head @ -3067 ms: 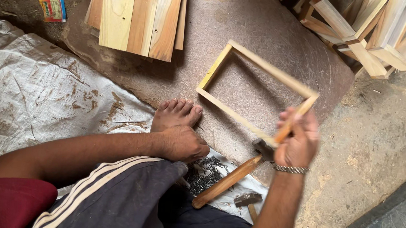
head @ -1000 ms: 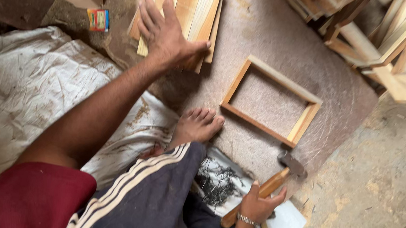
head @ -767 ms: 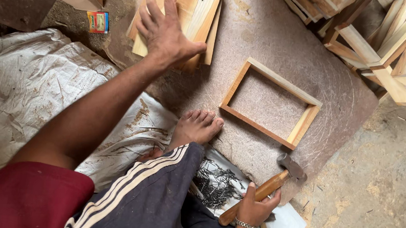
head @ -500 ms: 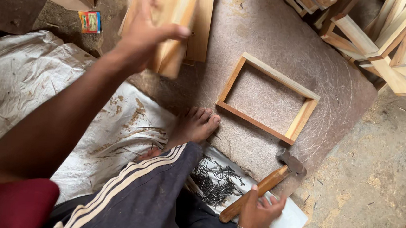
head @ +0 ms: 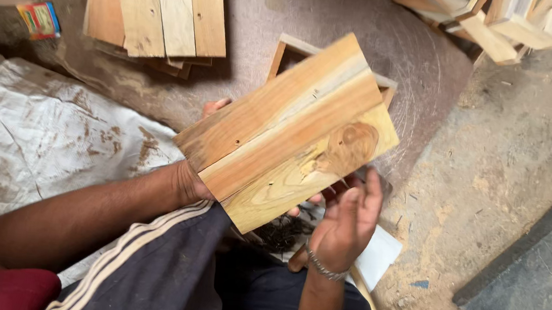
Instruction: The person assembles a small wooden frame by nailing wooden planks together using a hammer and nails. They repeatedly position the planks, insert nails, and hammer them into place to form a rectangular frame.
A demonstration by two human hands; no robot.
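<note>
At the far left a white sheet [head: 48, 130] covers the floor, and a small colourful packet [head: 39, 19] lies at the upper left. Beside it, top left of centre, a stack of boards [head: 159, 11] lies on the round worktop [head: 339, 22]; half a second ago the left hand was up there, lifting one board off the stack.

The left forearm now runs in from the lower left, and the left hand [head: 204, 152] sits at mid-frame, mostly hidden behind the panel [head: 287, 133], with a fingertip showing above its upper left edge. It grips the left end of the panel, which has come off the stack and is now held up at the centre of the frame, tilted so that its right end rises. The panel is made of joined strips and has a knot near its right end.

Behind it, only the top corner of the wooden frame [head: 291, 48] shows on the worktop; earlier the whole frame lay in view.

Right of centre, the right hand [head: 346, 219] is open, palm up, its fingers spread just under the panel's lower right edge. Earlier it held the hammer by the handle; now it has let go, and only a bit of wooden handle [head: 297, 258] shows below the wrist. A dark heap of nails [head: 283, 231] lies on white paper [head: 379, 258] under the panel.

Offcuts [head: 490, 21] are piled at the upper right.
</note>
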